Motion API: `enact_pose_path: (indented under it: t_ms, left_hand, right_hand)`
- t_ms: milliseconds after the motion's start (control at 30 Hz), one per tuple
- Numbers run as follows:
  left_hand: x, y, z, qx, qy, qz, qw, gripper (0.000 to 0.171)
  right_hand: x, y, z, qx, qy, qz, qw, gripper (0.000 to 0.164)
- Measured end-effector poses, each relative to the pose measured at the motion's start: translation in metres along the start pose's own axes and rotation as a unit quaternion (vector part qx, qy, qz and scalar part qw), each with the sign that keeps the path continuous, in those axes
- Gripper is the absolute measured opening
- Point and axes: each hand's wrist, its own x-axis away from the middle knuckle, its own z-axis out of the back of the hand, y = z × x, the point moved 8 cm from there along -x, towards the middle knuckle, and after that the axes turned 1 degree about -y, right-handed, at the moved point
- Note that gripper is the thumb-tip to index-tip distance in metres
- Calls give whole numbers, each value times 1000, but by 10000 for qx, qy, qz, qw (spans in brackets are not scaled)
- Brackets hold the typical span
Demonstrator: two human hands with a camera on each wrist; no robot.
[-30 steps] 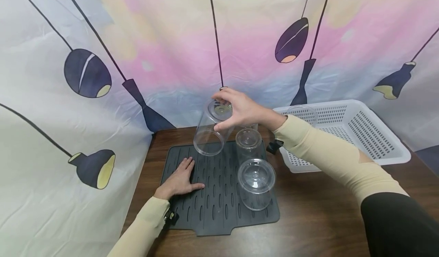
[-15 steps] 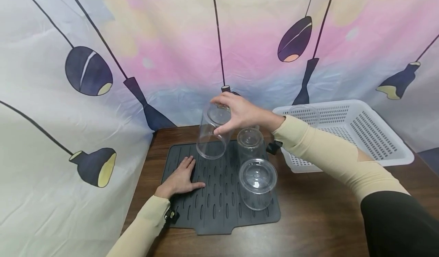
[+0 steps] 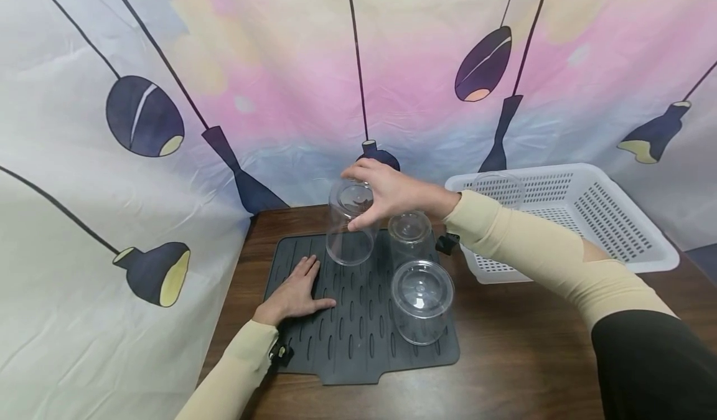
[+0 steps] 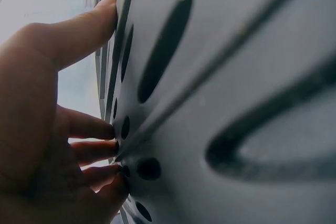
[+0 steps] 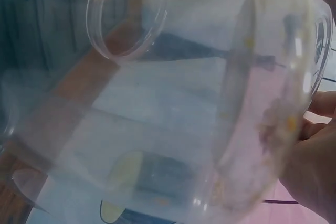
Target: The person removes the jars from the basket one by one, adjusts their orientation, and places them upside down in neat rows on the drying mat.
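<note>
In the head view my right hand point(image 3: 386, 190) grips a clear, smooth-sided jar point(image 3: 342, 236) near its upturned base, thumb on the near side and fingers across the far side. The jar stands mouth down over the back of a dark grey drying mat point(image 3: 358, 358). My left hand point(image 3: 291, 292) rests on the mat's left part, fingers spread; the left wrist view shows its fingertips point(image 4: 107, 6) against the slotted surface. Two more clear jars stand upside down along the mat's right side, a smaller jar point(image 3: 410, 233) behind a wider jar point(image 3: 421, 320).
A white slotted basket point(image 3: 661, 261) stands on the brown wooden table point(image 3: 504, 345) at the right, with a clear round container point(image 3: 497, 186) at its back left. A cloth backdrop point(image 3: 280, 65) printed with lamps hangs close behind the table.
My right hand has lowered the jar toward the mat and slightly right, and the jar has gone from tilted to nearly upright. My left hand stays in place.
</note>
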Motion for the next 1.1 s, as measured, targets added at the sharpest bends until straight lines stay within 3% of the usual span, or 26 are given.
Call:
enact_pose_path:
  t_ms: [300,1100]
  left_hand:
    - [0,-1,-3,-31,-14,-3,10000,106]
    - [2,2,2,7,99,-47,9999,104]
  right_hand:
    - [-1,4,-12,368,-367,-207,9984,98]
    - [-3,6,-28,509,-739,-54,9959,97]
